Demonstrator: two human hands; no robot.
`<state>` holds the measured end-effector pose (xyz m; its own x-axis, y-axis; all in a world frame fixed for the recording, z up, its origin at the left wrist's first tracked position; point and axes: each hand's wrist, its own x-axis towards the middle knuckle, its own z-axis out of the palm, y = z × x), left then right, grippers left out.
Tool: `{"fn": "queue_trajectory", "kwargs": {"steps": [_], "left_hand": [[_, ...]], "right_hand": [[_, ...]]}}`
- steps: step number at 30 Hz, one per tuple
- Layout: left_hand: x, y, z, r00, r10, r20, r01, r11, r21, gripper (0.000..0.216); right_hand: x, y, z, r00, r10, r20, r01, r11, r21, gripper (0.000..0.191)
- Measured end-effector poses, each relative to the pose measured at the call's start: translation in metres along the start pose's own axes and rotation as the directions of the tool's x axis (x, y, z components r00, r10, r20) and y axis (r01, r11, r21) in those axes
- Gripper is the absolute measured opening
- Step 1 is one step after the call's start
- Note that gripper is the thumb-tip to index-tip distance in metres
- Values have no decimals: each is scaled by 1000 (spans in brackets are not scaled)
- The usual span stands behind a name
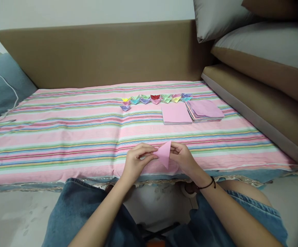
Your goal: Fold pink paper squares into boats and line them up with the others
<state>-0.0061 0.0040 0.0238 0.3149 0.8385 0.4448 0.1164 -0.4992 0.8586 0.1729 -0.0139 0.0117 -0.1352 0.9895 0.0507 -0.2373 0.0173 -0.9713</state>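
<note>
A folded piece of pink paper [163, 155], triangular in outline, is held above the front of the striped cloth. My left hand [138, 158] pinches its left corner between thumb and fingers. At the paper's right edge, my right hand [183, 157] has its fingers closed on it, partly hidden behind the sheet. Beyond the hands lie a flat stack of pink paper squares [177, 114] and, to its right, a thicker, looser stack of coloured paper [206, 110] with a pinkish-purple sheet on top.
Several small folded paper boats [155, 99] in mixed colours stand in rows behind the stacks. The striped cloth [61, 137] covers the seat. Cushions [264, 58] pile up on the right, and a white cable [10, 87] trails at the left.
</note>
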Motion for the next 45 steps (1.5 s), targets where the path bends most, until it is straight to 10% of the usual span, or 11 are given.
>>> {"fn": "queue_trajectory", "kwargs": {"steps": [24,29,36,45], "left_hand": [[-3,12,-1,993,118,27,-116,991,-68,4],[-5,8,8,983,-137,-124,107,970,-218,8],[-7,-4,20,752,-629,-197,357,639,-682,26],[-12,2,29,714,-686,-137,439,592,-676,27]], "right_hand": [[-8,-6,5,990,78,114,-83,996,36,12],[-8,-9,6,982,113,151,-135,980,148,20],[-5,-6,10,999,22,36,-27,989,144,42],[-6,-3,19,971,-161,-176,163,987,-3,52]]}}
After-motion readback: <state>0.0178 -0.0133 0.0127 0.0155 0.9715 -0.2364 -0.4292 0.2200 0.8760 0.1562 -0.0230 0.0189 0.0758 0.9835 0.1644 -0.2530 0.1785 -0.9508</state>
